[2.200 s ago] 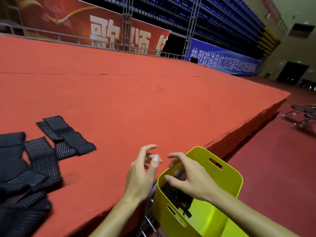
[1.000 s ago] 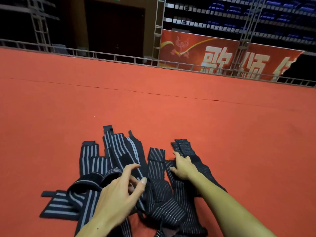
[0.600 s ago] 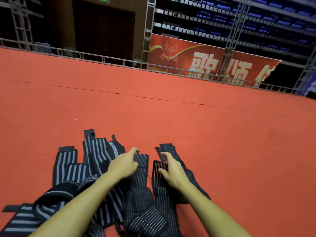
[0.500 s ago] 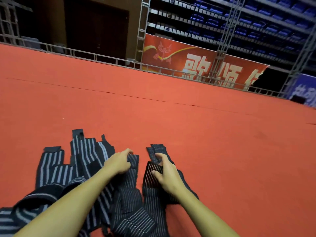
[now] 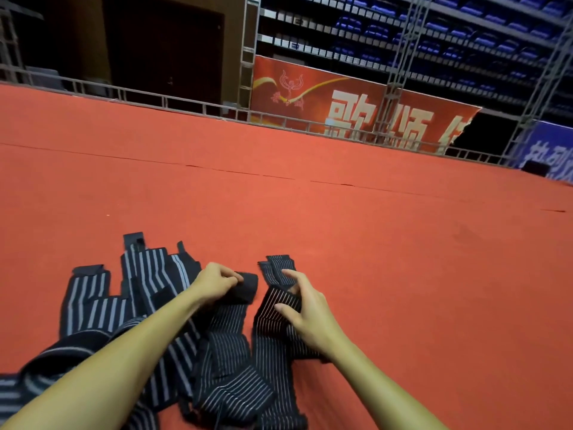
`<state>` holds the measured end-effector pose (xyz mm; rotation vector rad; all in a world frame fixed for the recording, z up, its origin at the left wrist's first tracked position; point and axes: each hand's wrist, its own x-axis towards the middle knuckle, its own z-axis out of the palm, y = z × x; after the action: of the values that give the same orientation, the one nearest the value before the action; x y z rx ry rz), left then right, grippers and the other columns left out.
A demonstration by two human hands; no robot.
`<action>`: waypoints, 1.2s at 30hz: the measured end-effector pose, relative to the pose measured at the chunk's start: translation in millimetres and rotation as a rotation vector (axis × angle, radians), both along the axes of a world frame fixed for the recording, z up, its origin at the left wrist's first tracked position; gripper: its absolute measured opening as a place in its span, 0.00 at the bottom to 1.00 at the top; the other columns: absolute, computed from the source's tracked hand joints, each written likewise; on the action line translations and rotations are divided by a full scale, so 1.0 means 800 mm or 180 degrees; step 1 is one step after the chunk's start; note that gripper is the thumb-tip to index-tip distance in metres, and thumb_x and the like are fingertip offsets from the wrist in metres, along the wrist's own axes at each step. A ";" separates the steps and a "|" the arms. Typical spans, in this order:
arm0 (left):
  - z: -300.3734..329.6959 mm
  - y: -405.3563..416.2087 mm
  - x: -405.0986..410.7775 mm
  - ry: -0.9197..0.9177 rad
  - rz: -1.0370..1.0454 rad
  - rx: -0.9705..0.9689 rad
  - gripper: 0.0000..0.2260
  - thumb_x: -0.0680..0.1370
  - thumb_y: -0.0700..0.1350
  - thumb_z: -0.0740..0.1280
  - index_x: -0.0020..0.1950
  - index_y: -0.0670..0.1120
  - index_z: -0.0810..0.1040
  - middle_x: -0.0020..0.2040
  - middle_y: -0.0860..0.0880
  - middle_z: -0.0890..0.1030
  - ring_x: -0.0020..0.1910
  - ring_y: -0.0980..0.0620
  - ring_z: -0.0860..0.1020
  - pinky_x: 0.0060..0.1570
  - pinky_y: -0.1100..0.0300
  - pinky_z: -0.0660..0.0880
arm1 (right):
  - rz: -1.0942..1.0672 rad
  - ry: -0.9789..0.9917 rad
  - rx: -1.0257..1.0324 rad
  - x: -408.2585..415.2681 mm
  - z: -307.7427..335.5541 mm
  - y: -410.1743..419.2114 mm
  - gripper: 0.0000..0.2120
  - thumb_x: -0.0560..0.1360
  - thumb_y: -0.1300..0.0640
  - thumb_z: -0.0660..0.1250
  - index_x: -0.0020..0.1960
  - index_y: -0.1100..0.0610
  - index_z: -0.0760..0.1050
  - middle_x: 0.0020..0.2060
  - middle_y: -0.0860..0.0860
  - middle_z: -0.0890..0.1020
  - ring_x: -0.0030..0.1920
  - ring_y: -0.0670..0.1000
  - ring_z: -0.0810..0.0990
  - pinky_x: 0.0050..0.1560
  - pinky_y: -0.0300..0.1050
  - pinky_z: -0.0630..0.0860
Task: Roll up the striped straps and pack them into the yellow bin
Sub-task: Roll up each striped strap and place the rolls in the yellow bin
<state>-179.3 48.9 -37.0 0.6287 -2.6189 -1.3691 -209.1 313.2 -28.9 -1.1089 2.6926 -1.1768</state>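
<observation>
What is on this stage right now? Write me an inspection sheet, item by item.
Surface: red carpet, seam lines across it.
Job's things: striped straps piled flat and overlapping at near left; yellow bin not in view.
Clutter: nothing seen.
Hands: left hand pinches the curled end of the middle strap; right hand grips the right strap.
Cables: nothing seen.
Surroundings: metal railing, red banner, blue seats, dark doorway.

A wide red carpet [image 5: 310, 197] stretches ahead of me. At its far edge, twelve o'clock, runs a low metal railing [image 5: 186, 103]. Behind it, at one o'clock, hangs a red banner [image 5: 356, 100] beneath dim tiers of blue seats [image 5: 449, 32]; a dark doorway [image 5: 161, 48] stands at eleven.
</observation>
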 end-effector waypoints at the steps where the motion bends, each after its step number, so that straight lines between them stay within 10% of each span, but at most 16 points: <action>1: 0.012 0.005 0.006 0.0099 -0.0010 0.0194 0.15 0.83 0.35 0.66 0.50 0.49 0.89 0.38 0.55 0.86 0.37 0.57 0.80 0.45 0.57 0.82 | 0.0014 0.0025 -0.0043 0.005 0.004 0.003 0.32 0.81 0.49 0.74 0.80 0.41 0.63 0.55 0.44 0.77 0.60 0.49 0.78 0.64 0.49 0.74; 3: 0.039 0.017 0.023 0.0302 -0.0001 0.0809 0.15 0.82 0.33 0.64 0.53 0.45 0.90 0.31 0.55 0.83 0.27 0.59 0.72 0.29 0.63 0.69 | 0.0047 0.0091 -0.0192 0.014 0.017 0.009 0.32 0.80 0.50 0.75 0.79 0.40 0.65 0.54 0.43 0.78 0.58 0.49 0.79 0.62 0.49 0.75; 10: 0.156 0.063 0.106 0.0830 -0.0297 0.2694 0.15 0.80 0.34 0.65 0.59 0.42 0.89 0.53 0.44 0.86 0.41 0.52 0.78 0.39 0.59 0.69 | 0.0099 0.0740 -0.0956 0.069 0.101 0.020 0.36 0.74 0.62 0.79 0.77 0.43 0.71 0.51 0.41 0.80 0.58 0.44 0.79 0.61 0.30 0.70; 16: 0.222 0.099 0.187 0.0666 -0.0844 0.2941 0.18 0.78 0.40 0.65 0.64 0.41 0.88 0.50 0.46 0.83 0.40 0.54 0.77 0.40 0.59 0.70 | 0.0333 0.0468 -0.1840 0.117 0.169 0.024 0.36 0.73 0.70 0.76 0.75 0.47 0.75 0.43 0.44 0.82 0.53 0.43 0.84 0.58 0.42 0.79; 24: 0.253 0.118 0.268 0.2293 -0.0677 0.0499 0.14 0.79 0.51 0.76 0.65 0.57 0.86 0.58 0.54 0.88 0.55 0.57 0.85 0.50 0.63 0.79 | 0.0532 0.0111 -0.2603 0.174 0.230 0.033 0.33 0.72 0.69 0.82 0.73 0.53 0.75 0.39 0.47 0.82 0.44 0.47 0.83 0.51 0.46 0.81; 32: 0.297 0.140 0.281 0.3097 -0.0597 0.0206 0.22 0.76 0.40 0.81 0.68 0.53 0.82 0.45 0.47 0.88 0.47 0.51 0.87 0.51 0.49 0.83 | 0.0486 -0.0045 -0.2698 0.223 0.283 0.041 0.40 0.73 0.65 0.81 0.79 0.51 0.67 0.60 0.54 0.83 0.50 0.55 0.90 0.48 0.45 0.85; 36: 0.308 0.144 0.281 0.3151 -0.0645 0.0277 0.21 0.77 0.40 0.79 0.69 0.50 0.81 0.46 0.46 0.89 0.50 0.48 0.89 0.58 0.41 0.84 | 0.0523 -0.0018 -0.2603 0.217 0.306 0.046 0.35 0.77 0.65 0.78 0.79 0.55 0.67 0.48 0.57 0.89 0.49 0.53 0.90 0.52 0.44 0.83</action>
<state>45.5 164.4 209.6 -0.2879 -1.8361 -1.3490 -35.2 350.1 215.6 -1.3181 2.0493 -2.3094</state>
